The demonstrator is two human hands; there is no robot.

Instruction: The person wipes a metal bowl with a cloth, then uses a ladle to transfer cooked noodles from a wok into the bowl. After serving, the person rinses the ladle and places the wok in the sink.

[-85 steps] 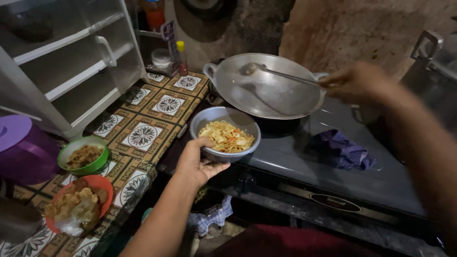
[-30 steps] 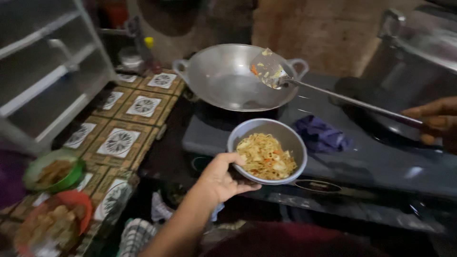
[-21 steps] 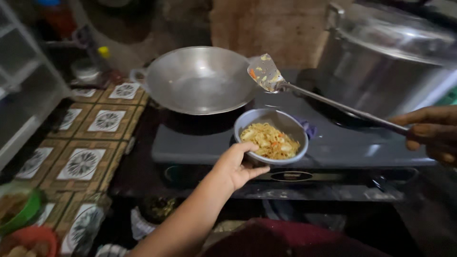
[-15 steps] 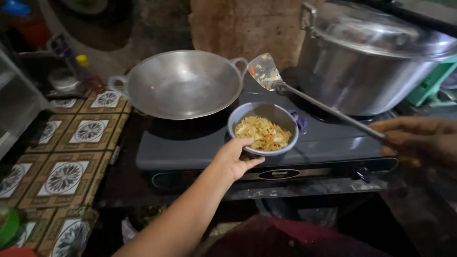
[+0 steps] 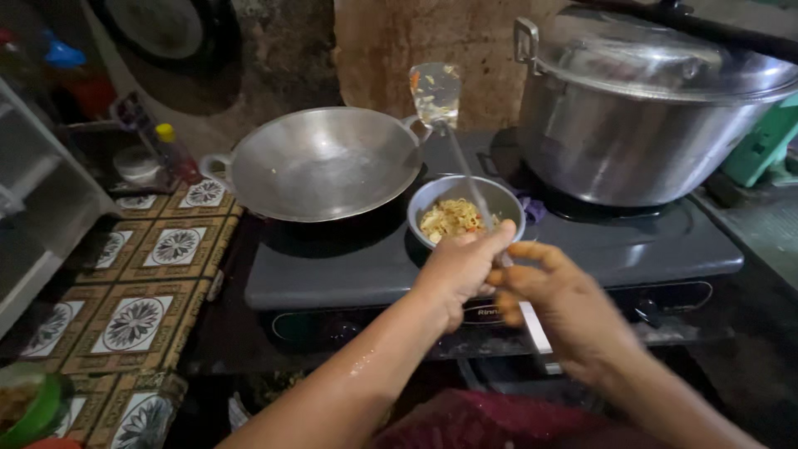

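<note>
Now the grey bowl [image 5: 465,212] of yellowish noodles sits on the dark stove top [image 5: 349,270], its near rim gripped by the left hand [image 5: 461,266], where a moment ago that hand carried it in from the tiled counter side. The bowl is round and shallow, holding a loose heap of noodles with paler bits in it, filling only part of it. Over the bowl, the metal spatula [image 5: 435,91] has swung from lying flat to standing almost upright, its blade raised behind the bowl with scraps of food stuck to it; the right hand [image 5: 557,303], just in front of the bowl, closes on the handle's lower end. Left of the bowl rests the empty steel wok [image 5: 320,162], scraped clean; right of it stands a large lidded pot [image 5: 648,108]. Further left lies the patterned tile counter [image 5: 141,299].
</note>
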